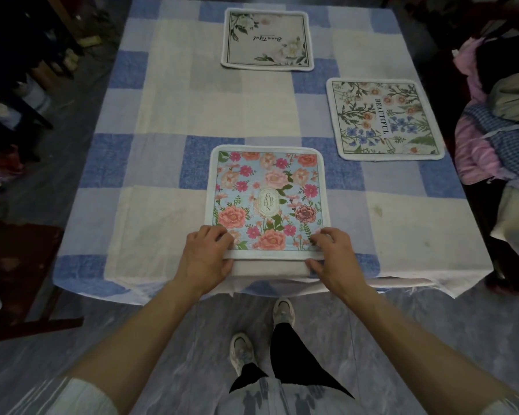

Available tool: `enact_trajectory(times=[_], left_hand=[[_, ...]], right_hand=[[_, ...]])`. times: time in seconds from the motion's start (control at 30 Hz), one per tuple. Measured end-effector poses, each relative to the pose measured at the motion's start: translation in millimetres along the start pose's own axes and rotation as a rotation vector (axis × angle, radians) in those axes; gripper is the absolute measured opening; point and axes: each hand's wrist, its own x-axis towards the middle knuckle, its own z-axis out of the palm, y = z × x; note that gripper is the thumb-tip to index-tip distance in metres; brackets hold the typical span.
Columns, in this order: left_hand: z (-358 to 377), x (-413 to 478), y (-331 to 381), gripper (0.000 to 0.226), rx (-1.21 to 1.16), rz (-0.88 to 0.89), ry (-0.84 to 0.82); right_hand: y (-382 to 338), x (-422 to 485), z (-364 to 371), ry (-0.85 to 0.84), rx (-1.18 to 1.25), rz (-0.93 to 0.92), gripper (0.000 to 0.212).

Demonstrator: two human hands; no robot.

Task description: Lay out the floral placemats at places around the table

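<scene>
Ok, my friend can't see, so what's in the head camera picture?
A left hand and a right hand pinch the near edge of a pink flowery placemat on a checked tablecloth. A far placemat and a right-side placemat lie flat.

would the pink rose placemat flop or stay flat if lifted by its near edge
Probably flops: the square blue fabric placemat with pink roses looks thin and soft-edged. Likely light, since left hand and right hand grip only its near corners.

Soft, even light falls on the counter (192, 109); beyond its left and right sides everything sinks into dark. Wide-angle bending curves its edges. Picture corners look soft, slightly blurred.
</scene>
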Motion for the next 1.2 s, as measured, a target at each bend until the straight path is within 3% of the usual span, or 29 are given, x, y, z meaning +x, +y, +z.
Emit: enact_trajectory(times=[0.23, 1.03, 1.2], left_hand=[[-3, 10, 5, 0.038, 0.038, 0.026, -0.074], [6, 9, 14, 0.038, 0.035, -0.049, -0.052], [-6, 15, 17, 0.043, -0.081, -0.187, -0.082]], right_hand=[[-10, 6, 1, -0.049, -0.12, -0.03, 0.052], [-8, 6, 1, -0.075, -0.098, -0.029, 0.044], [-11, 7, -9, -0.057, -0.021, 0.002, 0.066]])
